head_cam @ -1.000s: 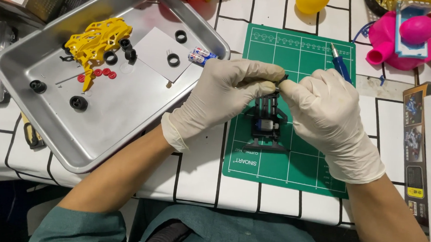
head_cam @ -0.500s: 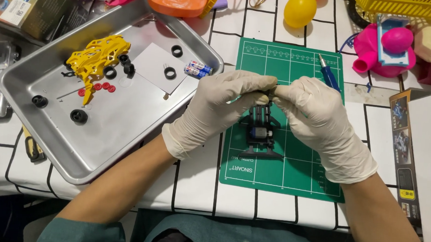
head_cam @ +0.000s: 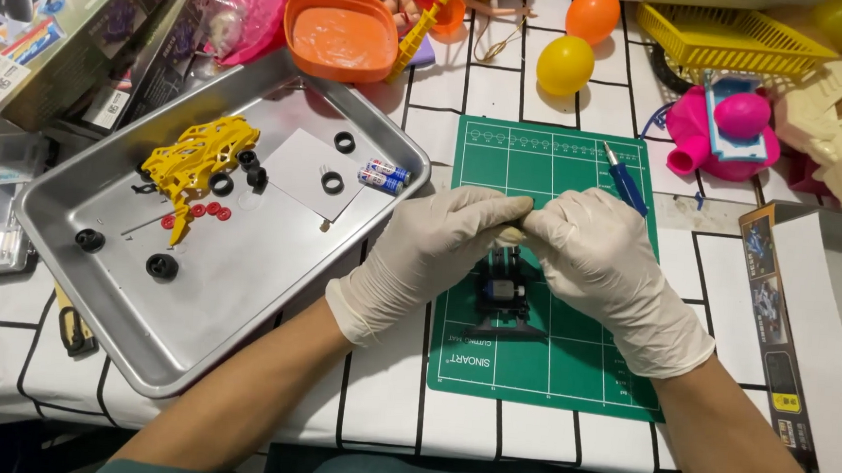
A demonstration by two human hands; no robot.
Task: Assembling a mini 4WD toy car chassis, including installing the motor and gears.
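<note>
Gloved left hand (head_cam: 435, 252) & right hand (head_cam: 600, 262): fingertips pinched together on small black plastic toy-car chassis (head_cam: 505, 295), over green cutting mat (head_cam: 549, 366).

Bright, even overhead light; soft glare on the metal tray (head_cam: 190, 349), faint shadows just beside it. Sharp centre, slight bending toward the edges, possibly lens distortion.

A colourful printed cardboard box (head_cam: 34, 38) is lying at the desk's far left corner, a dark box (head_cam: 160, 50) leaning beside it. A long box (head_cam: 814, 338) with a dark printed side panel is sitting along the right edge.
</note>
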